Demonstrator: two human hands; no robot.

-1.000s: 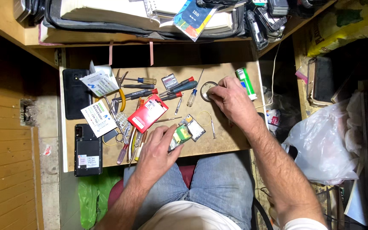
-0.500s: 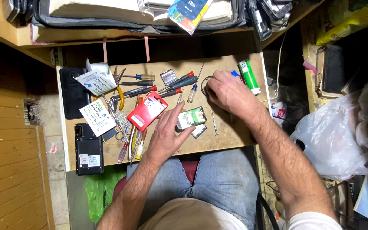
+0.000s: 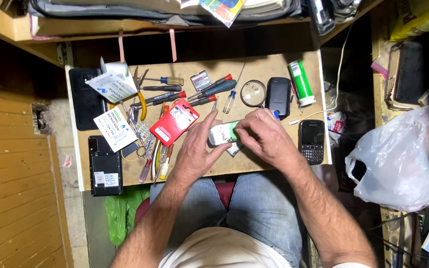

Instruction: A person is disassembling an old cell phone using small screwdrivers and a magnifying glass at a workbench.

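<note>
Both hands grip phone, apparently lengthwise left-right.

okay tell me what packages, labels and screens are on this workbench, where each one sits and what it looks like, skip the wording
Red blister pack: board centre-left, beside the left hand; flat, red with white label.
White printed card: left side; rectangular, green print.
White leaflet: upper left, white and blue.
Green tube: upper right, green with white label.
Keypad phone: right edge, black, dark screen.
Black phone: lower left, back up, white stickers.
</note>
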